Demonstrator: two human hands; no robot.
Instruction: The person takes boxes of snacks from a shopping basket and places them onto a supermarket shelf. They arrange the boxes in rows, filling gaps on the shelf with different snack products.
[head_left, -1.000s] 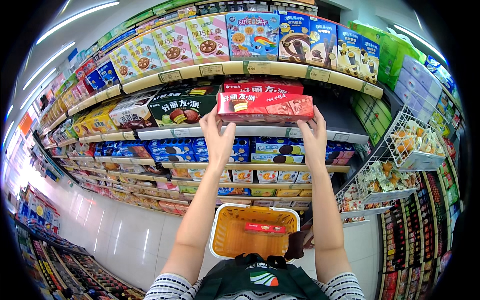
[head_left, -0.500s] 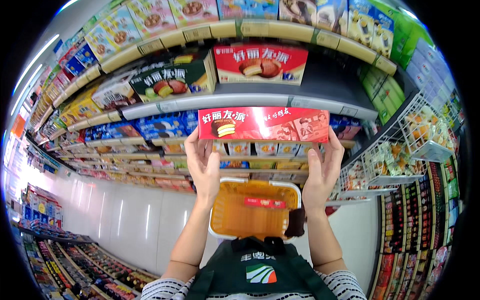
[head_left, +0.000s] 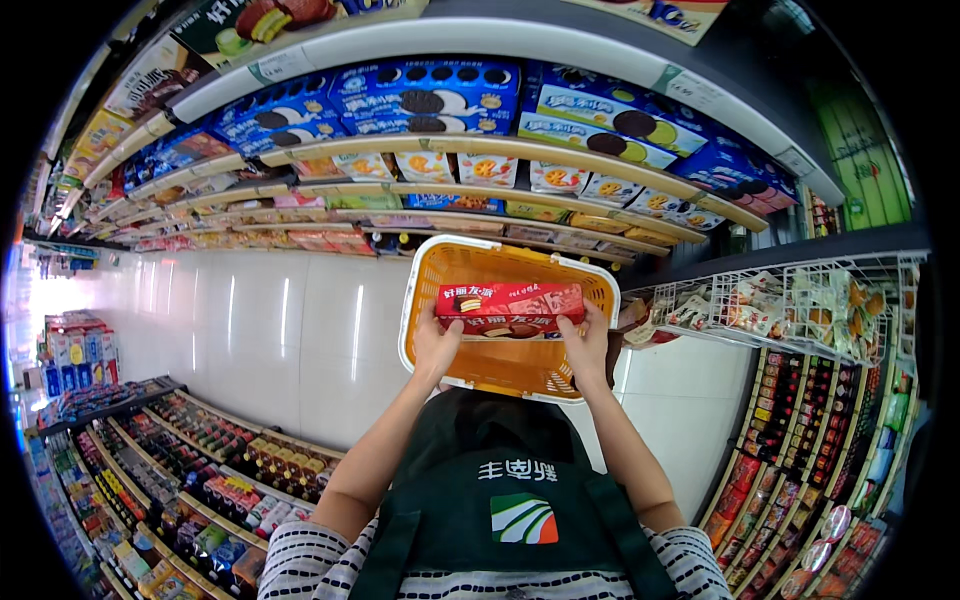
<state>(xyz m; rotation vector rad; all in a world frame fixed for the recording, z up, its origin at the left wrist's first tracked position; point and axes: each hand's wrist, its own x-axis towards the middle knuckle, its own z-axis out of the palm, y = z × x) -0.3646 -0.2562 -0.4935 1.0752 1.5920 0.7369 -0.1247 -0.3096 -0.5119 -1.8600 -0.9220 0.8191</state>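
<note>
A red snack-pie box (head_left: 510, 297) is gripped at its two ends, with white lettering and pictures of chocolate pies on it. My left hand (head_left: 438, 345) closes around the left end, and my right hand (head_left: 587, 345) around the right end. The box is at the mouth of an orange shopping basket (head_left: 490, 262) with a white rim; I cannot tell whether it touches the bottom. Most of the basket's floor is hidden behind the box and my hands.
Shelves hold blue cookie boxes (head_left: 425, 98) and smaller packets (head_left: 490, 168). To the right hang white wire baskets (head_left: 790, 305) of bagged snacks. Racks of bottles and jars (head_left: 220, 450) stand at lower left, beside a pale tiled floor (head_left: 290, 320). A dark green apron (head_left: 520, 450) covers my front.
Both hands have lowered the red box from in front of the shelf to the basket. The view has tilted down, and the red item seen in the basket earlier is now hidden.
</note>
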